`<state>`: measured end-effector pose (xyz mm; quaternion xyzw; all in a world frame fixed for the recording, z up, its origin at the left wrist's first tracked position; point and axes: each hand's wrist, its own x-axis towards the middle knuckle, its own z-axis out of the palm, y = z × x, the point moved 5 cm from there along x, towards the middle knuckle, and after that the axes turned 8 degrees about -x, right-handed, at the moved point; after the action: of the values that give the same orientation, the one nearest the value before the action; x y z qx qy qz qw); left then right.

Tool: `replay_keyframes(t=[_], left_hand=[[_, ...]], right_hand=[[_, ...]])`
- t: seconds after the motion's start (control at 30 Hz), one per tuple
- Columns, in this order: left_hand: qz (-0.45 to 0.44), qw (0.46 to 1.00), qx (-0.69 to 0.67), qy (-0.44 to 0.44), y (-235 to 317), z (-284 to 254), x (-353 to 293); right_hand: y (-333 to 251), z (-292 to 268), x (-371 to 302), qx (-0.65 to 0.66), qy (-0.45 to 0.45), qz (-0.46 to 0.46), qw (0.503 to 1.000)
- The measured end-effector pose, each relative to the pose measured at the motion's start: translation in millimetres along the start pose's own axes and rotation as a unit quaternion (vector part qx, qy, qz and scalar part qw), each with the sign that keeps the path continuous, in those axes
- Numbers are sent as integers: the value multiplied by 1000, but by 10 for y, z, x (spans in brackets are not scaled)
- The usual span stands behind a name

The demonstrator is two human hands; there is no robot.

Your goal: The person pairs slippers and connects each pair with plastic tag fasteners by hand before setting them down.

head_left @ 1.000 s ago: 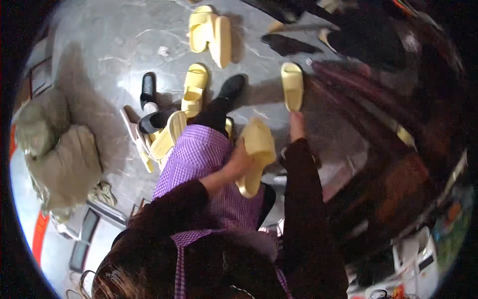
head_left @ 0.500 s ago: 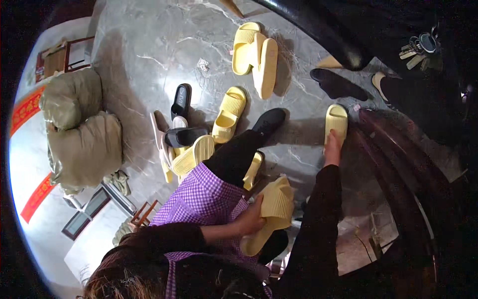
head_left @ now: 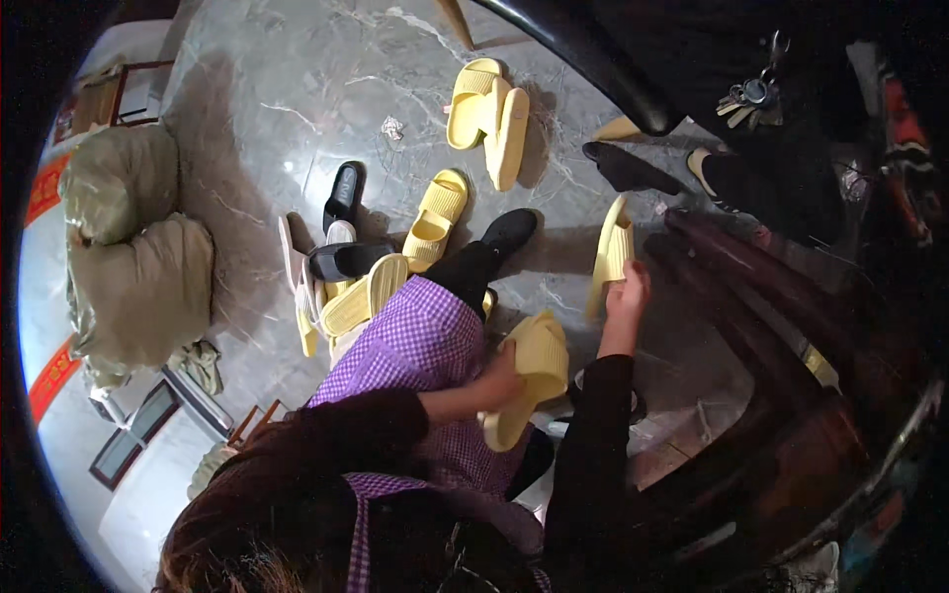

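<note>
My left hand [head_left: 500, 381] is closed on the side of a ribbed yellow slide slipper [head_left: 540, 368], held over my lap. Another yellow slipper [head_left: 615, 247], tilted so that its edge shows, is gripped in my right hand [head_left: 630, 291] farther out to the right. The fingers of the left hand are partly hidden by its slipper. To the left of my knee, under a purple checked apron [head_left: 415, 331], lies a heap with an upturned yellow slipper [head_left: 361, 299], a black slipper [head_left: 348, 260] and pale ones.
A single yellow slipper [head_left: 435, 222] and several overlapping yellow slippers [head_left: 484, 114] lie farther off on the grey marbled floor [head_left: 297, 69]. Stuffed sacks [head_left: 143, 287] stand at left. Dark curved wooden furniture [head_left: 741, 287] borders the right, near another person's dark-clad foot [head_left: 633, 168].
The slipper in my right hand has turned from sole-down onto its edge. My left hand has lifted its slipper slightly. The whole view has shifted a little.
</note>
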<state>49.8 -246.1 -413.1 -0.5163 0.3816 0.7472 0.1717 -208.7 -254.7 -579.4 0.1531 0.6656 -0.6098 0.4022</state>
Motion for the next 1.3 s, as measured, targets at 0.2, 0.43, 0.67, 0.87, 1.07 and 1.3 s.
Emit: replay_keyframes(t=[0.2,0.43,0.67,0.87,1.07,1.3], left_hand=[[94,986,2,136,-97,-69,261],[159,971,-101,148,813,-227,66],[67,997,-8,29,654,-152,181],[112,970,210,-39,647,225,18],[221,957,186,18,859,382,101],[138,912,344,177,1019,531,-76]], right_hand=[[-633,360,-548,-8,-60,-86,994],[-462,-125,-380,-161,-37,-47,985],[-348,755,299,-372,-132,66,916],[224,3412,168,-748,-402,-302,433],[892,4300,150,-764,-375,-488,194],[711,3225,438,-792,-305,-427,311]])
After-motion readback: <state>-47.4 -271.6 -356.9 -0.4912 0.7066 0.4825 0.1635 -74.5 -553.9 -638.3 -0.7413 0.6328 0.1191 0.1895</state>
